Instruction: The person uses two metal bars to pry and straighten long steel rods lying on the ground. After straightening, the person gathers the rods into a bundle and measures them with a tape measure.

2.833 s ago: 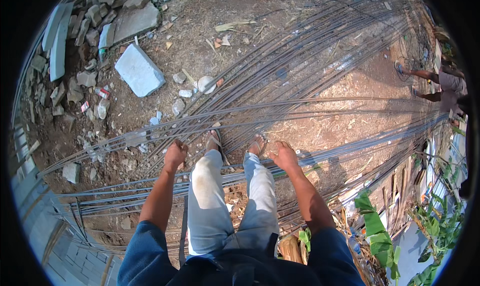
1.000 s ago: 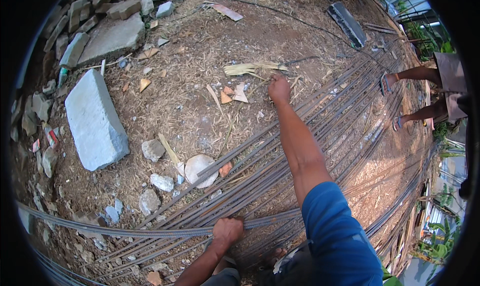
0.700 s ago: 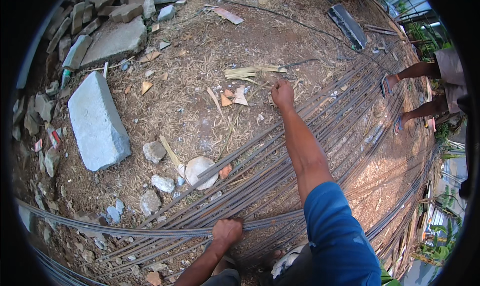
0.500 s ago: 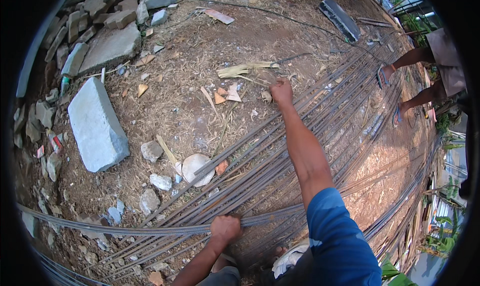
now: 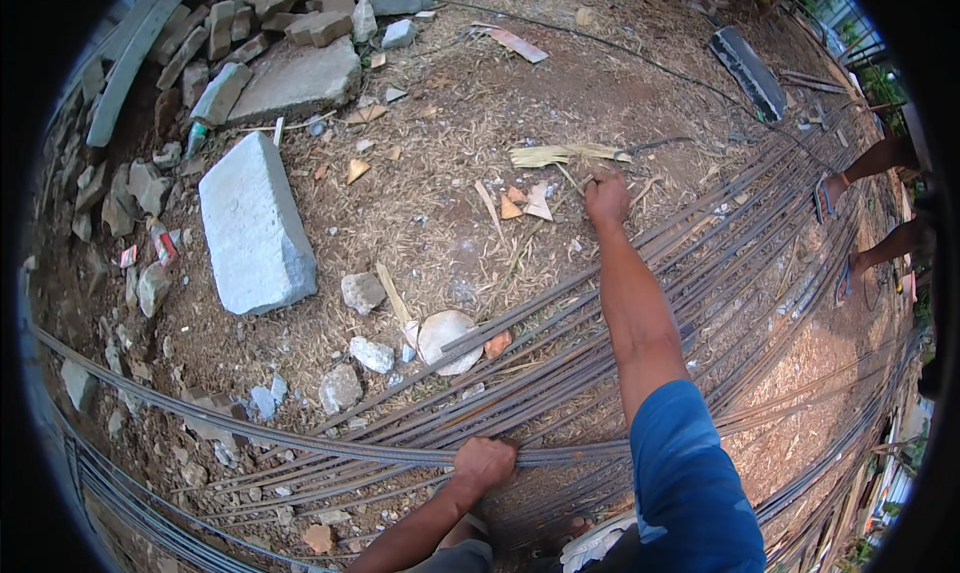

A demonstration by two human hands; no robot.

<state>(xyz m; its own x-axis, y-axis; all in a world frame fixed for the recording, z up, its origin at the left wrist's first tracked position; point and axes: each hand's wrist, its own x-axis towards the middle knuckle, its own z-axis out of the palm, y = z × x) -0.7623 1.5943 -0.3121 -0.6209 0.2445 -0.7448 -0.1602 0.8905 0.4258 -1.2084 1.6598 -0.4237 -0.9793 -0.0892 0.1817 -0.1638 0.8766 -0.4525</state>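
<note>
Many long steel reinforcing rods (image 5: 700,273) lie fanned across the dirt ground. My left hand (image 5: 485,463) is closed around a bundle of rods (image 5: 300,441) that curves off to the left, low in the view. My right hand (image 5: 606,195) is stretched far forward, fingers closed at the far end of a rod near dry leaf scraps (image 5: 560,155); whether it grips the rod is hard to tell. My blue sleeve (image 5: 690,473) covers the lower right.
A large grey stone slab (image 5: 252,228) lies at left, with rubble and bricks (image 5: 270,33) behind it and small stones (image 5: 365,293) near the rods. Another person's sandalled feet (image 5: 850,223) stand on the rods at right. A dark flat board (image 5: 750,68) lies at the back.
From standing upright with both hands on rods by my legs, I have bent forward. Over the last second my right hand stayed stretched out at the rod end; my left kept its grip.
</note>
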